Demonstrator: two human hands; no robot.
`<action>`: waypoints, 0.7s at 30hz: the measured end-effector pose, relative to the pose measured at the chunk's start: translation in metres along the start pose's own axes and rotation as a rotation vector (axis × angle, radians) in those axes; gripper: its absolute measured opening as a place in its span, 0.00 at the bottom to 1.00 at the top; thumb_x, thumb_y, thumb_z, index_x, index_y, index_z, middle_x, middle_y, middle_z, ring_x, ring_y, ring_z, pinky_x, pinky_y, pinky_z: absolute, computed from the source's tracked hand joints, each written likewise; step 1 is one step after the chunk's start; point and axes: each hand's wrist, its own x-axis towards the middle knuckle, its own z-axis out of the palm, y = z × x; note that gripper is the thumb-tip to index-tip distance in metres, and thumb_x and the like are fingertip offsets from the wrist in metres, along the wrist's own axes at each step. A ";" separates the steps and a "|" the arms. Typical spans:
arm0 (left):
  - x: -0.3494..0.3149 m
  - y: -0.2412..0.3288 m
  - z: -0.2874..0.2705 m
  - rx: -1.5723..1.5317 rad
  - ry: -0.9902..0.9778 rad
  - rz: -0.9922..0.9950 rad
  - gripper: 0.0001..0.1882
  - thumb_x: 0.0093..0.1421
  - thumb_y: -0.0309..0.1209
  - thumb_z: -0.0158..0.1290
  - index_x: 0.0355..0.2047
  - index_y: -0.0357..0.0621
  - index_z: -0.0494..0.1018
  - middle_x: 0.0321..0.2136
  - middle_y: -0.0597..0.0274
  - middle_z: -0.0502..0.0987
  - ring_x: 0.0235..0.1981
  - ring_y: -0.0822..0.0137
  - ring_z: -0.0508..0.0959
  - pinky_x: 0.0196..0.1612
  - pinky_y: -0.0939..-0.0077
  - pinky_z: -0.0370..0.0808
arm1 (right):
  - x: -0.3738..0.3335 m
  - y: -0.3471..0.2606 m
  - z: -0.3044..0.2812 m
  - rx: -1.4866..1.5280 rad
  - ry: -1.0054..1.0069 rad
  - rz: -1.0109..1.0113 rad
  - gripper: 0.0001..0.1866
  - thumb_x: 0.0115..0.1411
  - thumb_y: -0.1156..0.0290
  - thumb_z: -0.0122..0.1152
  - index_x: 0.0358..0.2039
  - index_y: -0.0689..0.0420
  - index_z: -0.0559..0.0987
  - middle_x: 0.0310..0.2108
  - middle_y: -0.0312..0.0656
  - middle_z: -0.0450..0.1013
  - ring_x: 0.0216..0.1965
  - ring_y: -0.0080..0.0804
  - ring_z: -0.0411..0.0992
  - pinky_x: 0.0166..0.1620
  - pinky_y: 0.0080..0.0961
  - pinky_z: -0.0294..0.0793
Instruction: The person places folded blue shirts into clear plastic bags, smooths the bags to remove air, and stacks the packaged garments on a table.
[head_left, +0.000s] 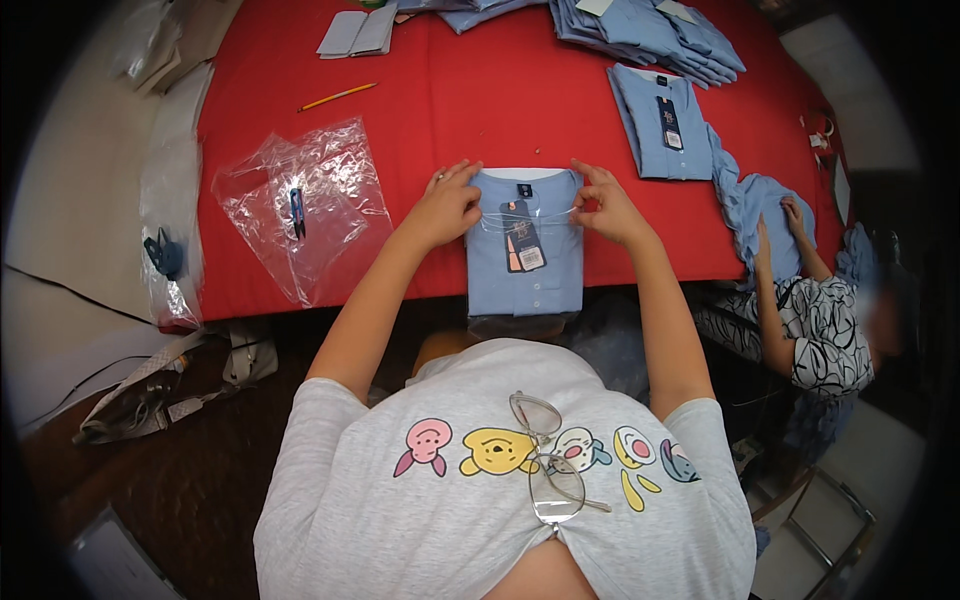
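We pinched clear bag (553,222) over blue shirt (500,285), L hand (447,208) & R hand (610,208) part-curled; dark tag (521,236) bore white sticker (530,259).

Soft light covers the red cloth (440,100) — glare flecks the clear plastic (340,190) — and edges curve into black.

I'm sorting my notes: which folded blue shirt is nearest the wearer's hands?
The folded shirt between the left hand and right hand, overhanging the near edge of the red table; the other single shirt lies farther right, the shirt pile beyond.
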 end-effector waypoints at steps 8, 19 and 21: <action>0.015 -0.014 -0.005 -0.230 -0.037 -0.044 0.11 0.64 0.32 0.53 0.37 0.36 0.79 0.63 0.48 0.76 0.64 0.48 0.73 0.71 0.48 0.61 | 0.041 0.029 -0.007 0.258 -0.143 0.071 0.08 0.48 0.76 0.74 0.25 0.56 0.80 0.61 0.43 0.74 0.61 0.42 0.70 0.65 0.40 0.68; 0.035 -0.010 0.003 -0.433 0.156 -0.451 0.14 0.71 0.36 0.55 0.39 0.34 0.76 0.41 0.46 0.82 0.38 0.54 0.82 0.42 0.62 0.78 | 0.063 0.041 0.017 0.220 0.125 0.159 0.14 0.64 0.65 0.71 0.42 0.61 0.80 0.41 0.43 0.79 0.39 0.32 0.77 0.44 0.29 0.76; 0.029 -0.016 0.019 -0.457 0.329 -0.467 0.15 0.70 0.36 0.58 0.42 0.33 0.75 0.38 0.48 0.82 0.34 0.58 0.82 0.39 0.65 0.78 | 0.054 0.035 0.041 0.174 0.566 0.008 0.18 0.66 0.62 0.70 0.47 0.62 0.78 0.42 0.43 0.79 0.37 0.31 0.77 0.41 0.29 0.77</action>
